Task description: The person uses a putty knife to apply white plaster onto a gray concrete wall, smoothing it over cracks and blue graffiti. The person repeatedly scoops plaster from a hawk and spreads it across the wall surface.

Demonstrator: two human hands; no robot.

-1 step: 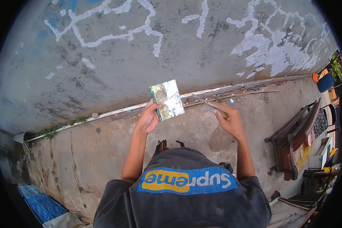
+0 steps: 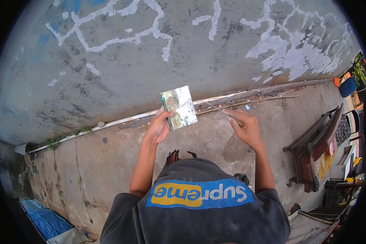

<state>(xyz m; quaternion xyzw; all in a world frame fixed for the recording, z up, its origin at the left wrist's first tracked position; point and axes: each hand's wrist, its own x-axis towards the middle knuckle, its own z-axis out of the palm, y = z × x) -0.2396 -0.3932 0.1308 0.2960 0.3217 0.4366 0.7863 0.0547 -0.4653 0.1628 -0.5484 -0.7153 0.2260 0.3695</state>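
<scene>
My left hand (image 2: 157, 127) is closed on the lower left edge of a rectangular plate (image 2: 179, 107), its thumb lying across the face. The plate is shiny and smeared, yellowish on one side and silvery white on the other, with green along its left edge. To the right, my right hand (image 2: 245, 127) grips the handle of a putty knife (image 2: 215, 107). Its thin blade points up and left toward the plate, apart from it, and shows nearly edge-on. Ahead stands a grey wall (image 2: 122, 77) with white filler patches (image 2: 295, 53) along its cracks.
A white pipe (image 2: 124, 119) runs along the foot of the wall, with a thin stick (image 2: 268, 97) beside it. On the right stands a dark wooden bench (image 2: 313, 150); a blue barrel (image 2: 348, 87) is farther back. A blue tarp (image 2: 44, 219) lies at lower left on the concrete floor.
The putty knife's blade has turned a little and looks thinner. My left hand and the plate stay almost where they were.
</scene>
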